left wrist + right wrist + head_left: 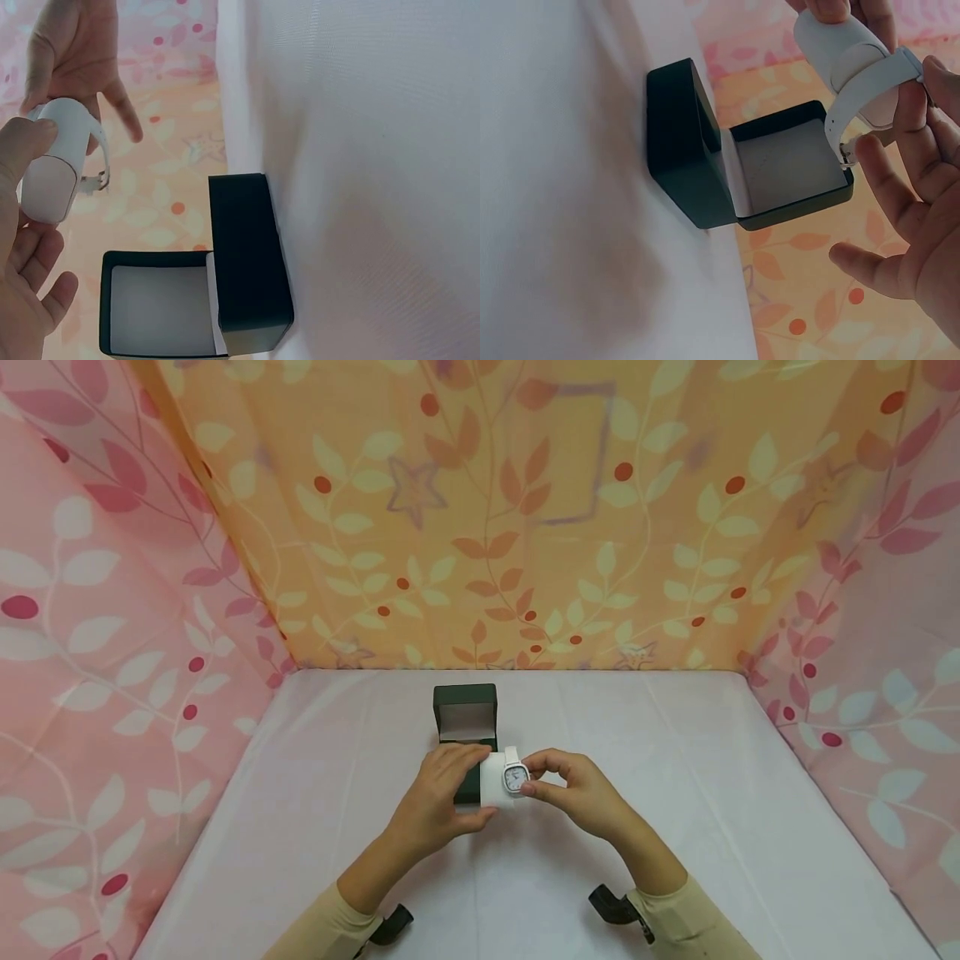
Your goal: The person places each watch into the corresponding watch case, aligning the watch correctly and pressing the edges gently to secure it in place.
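My left hand [435,797] grips a white watch cushion [491,783] by its ends, thumb on one side and fingers on the other. A white wristwatch [515,778] with a squarish case and pale dial lies against the cushion's right side. My right hand [581,792] pinches the watch at its case between thumb and fingers. In the right wrist view the white strap [870,82] loops out partly away from the cushion [832,49], its buckle hanging at the lower end. Below and behind the hands stands a dark green watch box [465,695], lid raised.
The box's light lining [787,165] shows inside the lid. A white cloth [345,735] covers the table, with a patterned orange curtain [480,543] at its back and pink ones at both sides. A black wrist camera [611,906] sits at each sleeve.
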Available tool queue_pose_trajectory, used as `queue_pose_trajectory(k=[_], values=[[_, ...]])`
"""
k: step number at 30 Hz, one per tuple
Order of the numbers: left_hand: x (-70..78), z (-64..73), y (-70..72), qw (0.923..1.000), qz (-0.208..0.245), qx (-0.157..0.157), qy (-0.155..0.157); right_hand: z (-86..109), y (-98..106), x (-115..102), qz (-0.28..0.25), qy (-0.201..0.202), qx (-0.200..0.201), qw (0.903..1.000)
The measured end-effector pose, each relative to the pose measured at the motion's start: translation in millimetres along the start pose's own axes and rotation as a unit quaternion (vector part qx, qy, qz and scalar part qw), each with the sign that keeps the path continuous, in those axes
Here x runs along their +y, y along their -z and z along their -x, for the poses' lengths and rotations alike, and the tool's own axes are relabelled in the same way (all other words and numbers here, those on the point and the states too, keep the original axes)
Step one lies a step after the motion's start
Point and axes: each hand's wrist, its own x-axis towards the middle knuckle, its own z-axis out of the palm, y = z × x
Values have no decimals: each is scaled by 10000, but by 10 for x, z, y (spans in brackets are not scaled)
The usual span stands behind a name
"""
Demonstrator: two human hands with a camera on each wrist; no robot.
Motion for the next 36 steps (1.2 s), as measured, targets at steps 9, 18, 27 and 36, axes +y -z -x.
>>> queue_pose_trajectory(k=[9, 18, 27, 36], values=[[2, 3, 12, 9999, -1, 116, 43, 3, -14, -32, -113, 18, -19, 9999], [8, 5, 15, 9993, 129, 269, 218, -4, -53, -23, -283, 190, 91, 9994], [20, -12, 28, 9984, 178, 411, 349, 0, -114, -29, -162, 497, 577, 9970], [8, 4, 22, 9979, 142, 484, 411, 2, -203, -48, -175, 510, 771, 9956]])
